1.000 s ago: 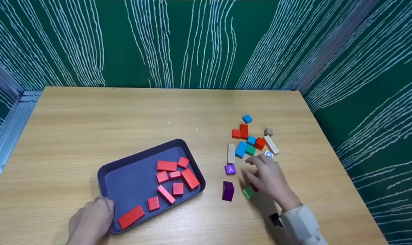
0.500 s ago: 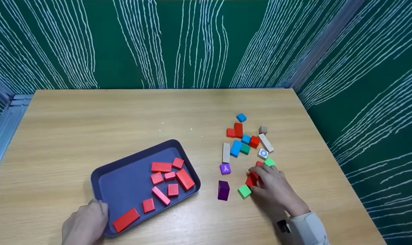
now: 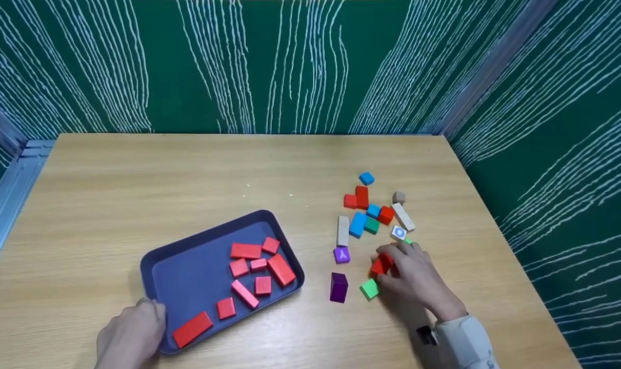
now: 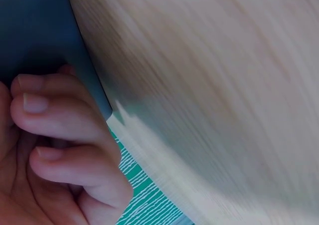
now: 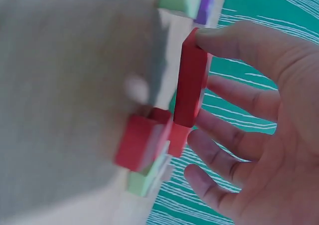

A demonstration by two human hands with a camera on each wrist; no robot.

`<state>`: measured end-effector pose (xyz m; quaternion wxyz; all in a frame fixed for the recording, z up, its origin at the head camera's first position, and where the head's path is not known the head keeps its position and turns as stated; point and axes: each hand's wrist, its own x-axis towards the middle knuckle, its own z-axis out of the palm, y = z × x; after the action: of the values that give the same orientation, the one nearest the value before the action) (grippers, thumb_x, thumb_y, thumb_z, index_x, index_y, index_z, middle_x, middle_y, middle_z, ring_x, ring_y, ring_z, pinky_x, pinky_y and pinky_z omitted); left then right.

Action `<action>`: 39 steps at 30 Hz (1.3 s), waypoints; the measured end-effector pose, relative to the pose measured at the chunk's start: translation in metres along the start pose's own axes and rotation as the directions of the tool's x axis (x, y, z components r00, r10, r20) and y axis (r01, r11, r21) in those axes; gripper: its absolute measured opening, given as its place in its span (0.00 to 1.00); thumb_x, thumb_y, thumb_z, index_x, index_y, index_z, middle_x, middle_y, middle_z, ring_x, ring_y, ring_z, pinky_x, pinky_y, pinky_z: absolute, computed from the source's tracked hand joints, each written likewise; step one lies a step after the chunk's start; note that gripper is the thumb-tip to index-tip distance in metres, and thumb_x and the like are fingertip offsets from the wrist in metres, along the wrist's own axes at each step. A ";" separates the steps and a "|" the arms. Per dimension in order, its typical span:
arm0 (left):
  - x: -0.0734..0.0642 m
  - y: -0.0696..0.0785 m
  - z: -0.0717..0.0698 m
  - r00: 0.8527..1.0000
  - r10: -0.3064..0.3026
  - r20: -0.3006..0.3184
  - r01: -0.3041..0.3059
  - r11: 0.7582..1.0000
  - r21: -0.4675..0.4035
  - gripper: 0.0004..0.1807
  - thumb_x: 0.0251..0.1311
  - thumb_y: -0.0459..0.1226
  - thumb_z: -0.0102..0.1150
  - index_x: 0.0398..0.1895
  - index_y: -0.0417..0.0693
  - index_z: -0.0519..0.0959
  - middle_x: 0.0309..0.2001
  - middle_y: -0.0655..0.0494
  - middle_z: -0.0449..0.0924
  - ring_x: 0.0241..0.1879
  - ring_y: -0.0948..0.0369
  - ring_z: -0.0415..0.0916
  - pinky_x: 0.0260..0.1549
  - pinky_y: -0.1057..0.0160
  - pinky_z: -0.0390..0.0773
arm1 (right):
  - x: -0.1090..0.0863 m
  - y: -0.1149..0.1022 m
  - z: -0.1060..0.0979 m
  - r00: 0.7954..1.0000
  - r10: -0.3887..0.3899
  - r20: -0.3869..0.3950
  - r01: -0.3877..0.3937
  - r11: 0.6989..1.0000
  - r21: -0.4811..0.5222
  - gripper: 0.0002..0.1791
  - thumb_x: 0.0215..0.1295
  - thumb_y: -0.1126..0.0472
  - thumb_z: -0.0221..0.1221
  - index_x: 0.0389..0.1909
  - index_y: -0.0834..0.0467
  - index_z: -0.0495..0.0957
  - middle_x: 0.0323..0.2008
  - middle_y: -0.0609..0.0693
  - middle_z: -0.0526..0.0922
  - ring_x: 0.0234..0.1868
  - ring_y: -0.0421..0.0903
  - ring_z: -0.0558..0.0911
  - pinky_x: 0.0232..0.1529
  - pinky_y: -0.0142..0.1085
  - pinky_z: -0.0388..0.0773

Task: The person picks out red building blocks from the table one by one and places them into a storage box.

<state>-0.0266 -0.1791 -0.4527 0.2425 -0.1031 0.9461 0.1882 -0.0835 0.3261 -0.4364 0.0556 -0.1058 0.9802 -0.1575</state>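
My left hand (image 3: 132,333) grips the near left side of a dark blue tray (image 3: 197,233); in the left wrist view its fingers (image 4: 60,112) curl at the tray's dark underside (image 4: 37,25). Several red blocks (image 3: 191,329) lie in the tray, mostly toward its right. On the right, my right hand (image 3: 415,279) pinches a long red block (image 3: 381,266). In the right wrist view the thumb presses one end of that red block (image 5: 192,83) while fingers lie behind it. Another red block (image 5: 137,142) sits close below on the table. A light green block (image 3: 369,289) lies beside the thumb.
Beyond the right hand lie red, blue (image 3: 358,225), green (image 3: 372,225) and bare-wood blocks (image 3: 343,230), plus a letter cube (image 3: 398,232). A purple letter block (image 3: 341,254) and a dark purple block (image 3: 339,287) stand between tray and hand. Green walls (image 3: 310,66) enclose the table.
My right hand has come down among the near blocks, its fingers closing on a red block beside the light green one. My left hand keeps its hold on the tray.
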 end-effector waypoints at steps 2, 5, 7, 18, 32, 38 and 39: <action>0.000 -0.001 0.000 1.000 0.004 -0.011 -0.004 1.000 -0.002 0.27 0.74 0.43 0.28 0.38 0.29 0.74 0.29 0.41 0.74 0.26 0.49 0.71 0.26 0.48 0.71 | 0.005 -0.009 -0.002 1.000 -0.009 -0.002 0.009 1.000 0.006 0.31 0.54 0.56 0.74 0.60 0.54 0.77 0.57 0.55 0.75 0.55 0.55 0.70 0.52 0.53 0.70; 0.000 -0.002 0.001 1.000 0.003 -0.017 -0.003 1.000 -0.006 0.26 0.74 0.43 0.29 0.37 0.30 0.74 0.28 0.42 0.73 0.27 0.49 0.71 0.26 0.48 0.71 | 0.015 -0.027 -0.004 1.000 -0.027 0.006 0.027 0.999 0.025 0.33 0.54 0.55 0.74 0.62 0.53 0.76 0.58 0.54 0.74 0.57 0.54 0.70 0.53 0.52 0.72; 0.001 -0.001 0.002 1.000 0.003 -0.018 -0.003 1.000 -0.009 0.26 0.74 0.43 0.30 0.38 0.30 0.74 0.28 0.43 0.73 0.27 0.49 0.71 0.26 0.49 0.71 | 0.021 -0.041 -0.003 0.999 -0.046 0.011 0.046 0.999 0.027 0.33 0.54 0.54 0.74 0.62 0.52 0.76 0.59 0.53 0.74 0.58 0.54 0.70 0.53 0.52 0.73; 0.001 -0.004 0.005 0.995 0.014 -0.100 -0.017 0.999 -0.037 0.22 0.73 0.42 0.36 0.39 0.31 0.74 0.33 0.38 0.77 0.30 0.47 0.76 0.28 0.44 0.74 | 0.062 -0.123 0.007 0.960 -0.279 0.002 0.279 0.960 0.013 0.29 0.58 0.51 0.72 0.61 0.49 0.77 0.57 0.50 0.76 0.55 0.49 0.71 0.53 0.46 0.71; 0.003 0.003 0.008 0.986 0.019 -0.168 -0.032 0.997 -0.071 0.23 0.72 0.41 0.37 0.42 0.28 0.75 0.31 0.40 0.78 0.26 0.48 0.76 0.25 0.46 0.74 | 0.088 -0.215 0.046 0.862 -0.499 0.094 0.501 0.866 -0.001 0.29 0.62 0.47 0.68 0.62 0.53 0.76 0.56 0.53 0.76 0.56 0.52 0.71 0.59 0.51 0.68; 0.001 0.001 0.008 0.981 0.031 -0.193 -0.046 0.996 -0.076 0.22 0.73 0.40 0.37 0.40 0.29 0.76 0.28 0.43 0.77 0.24 0.51 0.74 0.23 0.47 0.74 | 0.092 -0.241 0.065 0.813 -0.575 0.096 0.579 0.815 -0.023 0.28 0.61 0.47 0.68 0.60 0.53 0.77 0.53 0.52 0.77 0.53 0.51 0.72 0.57 0.49 0.69; 0.000 0.000 0.008 0.979 0.035 -0.201 -0.051 0.996 -0.077 0.21 0.73 0.40 0.37 0.38 0.31 0.76 0.27 0.44 0.76 0.24 0.51 0.73 0.23 0.48 0.73 | 0.092 -0.244 0.067 0.807 -0.583 0.096 0.587 0.809 -0.022 0.28 0.61 0.47 0.68 0.59 0.53 0.77 0.53 0.52 0.77 0.52 0.51 0.72 0.54 0.48 0.70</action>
<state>-0.0234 -0.1760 -0.4597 0.1377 -0.1107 0.9592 0.2205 -0.1170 0.0587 -0.4285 0.0432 -0.4104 0.9004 -0.1376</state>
